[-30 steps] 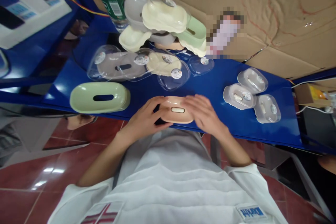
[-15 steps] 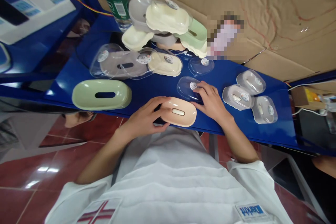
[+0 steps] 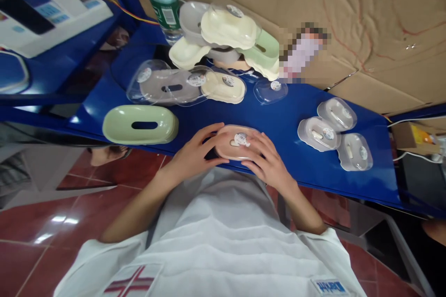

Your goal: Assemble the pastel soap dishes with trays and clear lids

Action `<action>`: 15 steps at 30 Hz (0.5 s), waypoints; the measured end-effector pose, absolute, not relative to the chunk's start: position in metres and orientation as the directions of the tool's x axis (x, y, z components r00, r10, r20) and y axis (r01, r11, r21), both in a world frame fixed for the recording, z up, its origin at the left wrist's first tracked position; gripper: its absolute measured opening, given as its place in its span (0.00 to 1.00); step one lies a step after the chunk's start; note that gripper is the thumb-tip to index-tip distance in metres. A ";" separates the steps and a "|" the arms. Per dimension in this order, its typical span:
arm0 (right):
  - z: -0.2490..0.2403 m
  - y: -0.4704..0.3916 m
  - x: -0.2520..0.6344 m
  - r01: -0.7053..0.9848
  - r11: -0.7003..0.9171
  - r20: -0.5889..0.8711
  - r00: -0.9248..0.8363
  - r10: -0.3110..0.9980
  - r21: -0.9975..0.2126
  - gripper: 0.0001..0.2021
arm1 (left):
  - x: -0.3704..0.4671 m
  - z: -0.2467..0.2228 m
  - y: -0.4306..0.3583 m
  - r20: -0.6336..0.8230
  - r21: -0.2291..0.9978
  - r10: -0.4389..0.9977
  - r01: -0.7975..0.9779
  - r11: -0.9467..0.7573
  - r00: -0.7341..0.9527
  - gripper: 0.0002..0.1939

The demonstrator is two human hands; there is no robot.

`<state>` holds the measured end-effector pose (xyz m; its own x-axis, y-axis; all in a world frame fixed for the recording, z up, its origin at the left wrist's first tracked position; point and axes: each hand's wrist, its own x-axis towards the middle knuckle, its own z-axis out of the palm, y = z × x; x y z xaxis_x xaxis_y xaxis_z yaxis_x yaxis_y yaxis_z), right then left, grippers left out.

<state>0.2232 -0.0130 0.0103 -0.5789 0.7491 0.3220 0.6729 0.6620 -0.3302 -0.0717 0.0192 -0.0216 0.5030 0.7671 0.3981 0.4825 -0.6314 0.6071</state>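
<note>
Your two hands are working close together near the front edge of the blue table [image 3: 282, 111], with the peach dish [image 3: 224, 151] lying between them. Your left hand [image 3: 197, 153] is gripping the dish's left end, its fingers reaching along the far side and its thumb following the near side. Your right hand [image 3: 266, 160] is clasping the right end of the clear lid [image 3: 230, 134], its fingers spreading over the top and its thumb lying at the near edge. The lid is lying over the dish, its white label [image 3: 241, 139] partly covering the pale insert [image 3: 233, 143] at the centre; whether the rims are meeting all round, you cannot tell.

To your left, the green tray [image 3: 113, 125] is standing near your left hand and showing its dark slot. Beyond it, the grey tray [image 3: 155, 86] is lying beneath overlapping clear covers [image 3: 134, 90], while the cream dish [image 3: 218, 88] is resting beside it. Farther back, the pile of dishes [image 3: 230, 30] is rising next to the water bottle [image 3: 166, 9]. To your right, three lidded grey dishes [image 3: 318, 133] are standing in a cluster, well apart from your hands.
</note>
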 end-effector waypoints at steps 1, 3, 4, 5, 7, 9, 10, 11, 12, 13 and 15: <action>0.007 -0.013 0.222 0.680 0.661 0.321 -0.579 0.749 -0.318 0.20 | -0.072 -0.021 0.019 0.391 0.611 0.767 0.481 -0.629 0.508 0.36; 0.004 -0.013 0.221 0.680 0.662 0.323 -0.580 0.748 -0.314 0.20 | -0.072 -0.019 0.020 0.392 0.620 0.766 0.469 -0.629 0.510 0.34; 0.004 -0.013 0.221 0.680 0.661 0.319 -0.579 0.750 -0.318 0.20 | -0.072 -0.019 0.020 0.396 0.623 0.766 0.465 -0.630 0.507 0.34; 0.004 -0.013 0.221 0.681 0.658 0.312 -0.580 0.752 -0.321 0.21 | -0.072 -0.019 0.021 0.400 0.624 0.764 0.461 -0.631 0.506 0.34; 0.008 -0.014 0.223 0.696 0.648 0.287 -0.581 0.761 -0.311 0.22 | -0.071 -0.018 0.021 0.405 0.617 0.755 0.455 -0.642 0.515 0.37; 0.014 -0.016 0.229 0.731 0.627 0.269 -0.569 0.778 -0.269 0.22 | -0.070 -0.018 0.021 0.429 0.598 0.741 0.453 -0.662 0.517 0.40; 0.018 -0.016 0.235 0.754 0.612 0.265 -0.556 0.788 -0.239 0.22 | -0.070 -0.018 0.020 0.453 0.584 0.733 0.452 -0.674 0.507 0.41; 0.022 -0.016 0.241 0.783 0.588 0.263 -0.535 0.803 -0.204 0.23 | -0.070 -0.018 0.019 0.485 0.568 0.724 0.452 -0.687 0.491 0.42; 0.027 -0.015 0.248 0.818 0.551 0.266 -0.501 0.823 -0.164 0.24 | -0.070 -0.019 0.019 0.519 0.552 0.714 0.453 -0.700 0.470 0.41; 0.031 -0.013 0.255 0.858 0.499 0.276 -0.454 0.847 -0.122 0.25 | -0.070 -0.019 0.018 0.552 0.536 0.703 0.455 -0.711 0.448 0.41; 0.039 -0.009 0.266 0.929 0.365 0.324 -0.327 0.888 -0.063 0.30 | -0.070 -0.019 0.015 0.596 0.513 0.688 0.462 -0.723 0.414 0.39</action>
<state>0.2660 -0.0087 0.0387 -0.3273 0.8876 0.3240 0.9287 0.3654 -0.0629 -0.0700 0.0153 -0.0188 0.4145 0.6877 0.5961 0.4618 -0.7233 0.5134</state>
